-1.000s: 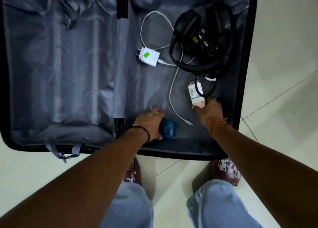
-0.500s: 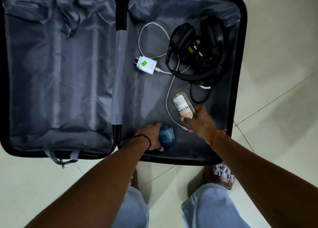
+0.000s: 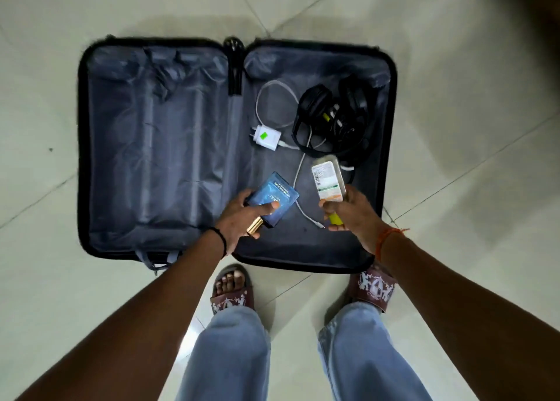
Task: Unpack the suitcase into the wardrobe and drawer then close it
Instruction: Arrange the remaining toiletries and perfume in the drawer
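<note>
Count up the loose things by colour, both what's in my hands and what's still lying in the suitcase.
Blue: 1, the box in the left hand
Gold: 1, the tube, same hand
White: 2, the bottle in the right hand, the charger
Black: 1, the headphones
Total: 5

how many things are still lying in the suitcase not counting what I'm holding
2. A white charger with its cable lies mid right half of the suitcase; black headphones sit beside it toward the right wall. The left half shows only lining.
</note>
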